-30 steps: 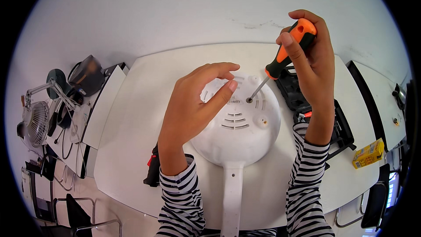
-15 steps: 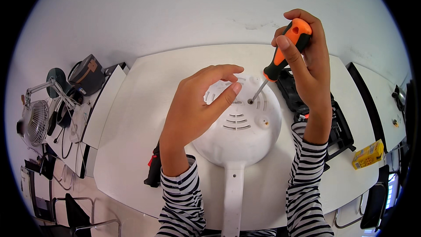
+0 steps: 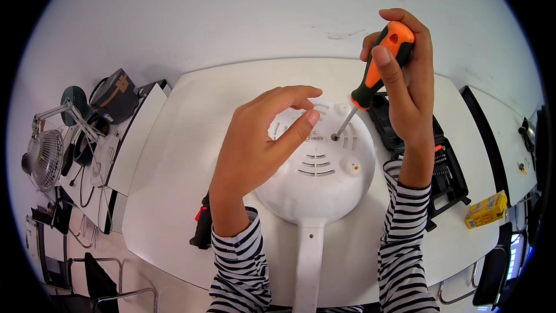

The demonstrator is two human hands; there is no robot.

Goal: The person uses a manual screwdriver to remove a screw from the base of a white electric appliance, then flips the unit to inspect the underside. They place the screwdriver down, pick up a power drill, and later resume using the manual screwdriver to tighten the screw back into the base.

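Note:
An orange and black screwdriver (image 3: 382,64) stands tilted in my right hand (image 3: 414,81), whose fingers and thumb are wrapped loosely round its handle. Its metal tip reaches into the central screw hole of a white round appliance with a long handle, like an electric pan (image 3: 318,197), lying underside up. Slots and small round feet show on that underside, and the handle points toward me. Over the appliance's left part hovers my left hand (image 3: 252,139), thumb and fingers apart and holding nothing. It hides that side of the base.
Right of the appliance lies an open black tool case (image 3: 446,177) with bits in it. Beyond it is a yellow carton (image 3: 485,210). A black and red tool (image 3: 201,226) is partly behind my left forearm. A fan (image 3: 45,159) stands on a left side table.
The screwdriver and my right hand have shifted very slightly. The appliance has moved a little right and toward me in the picture. My left hand stays nearly still.

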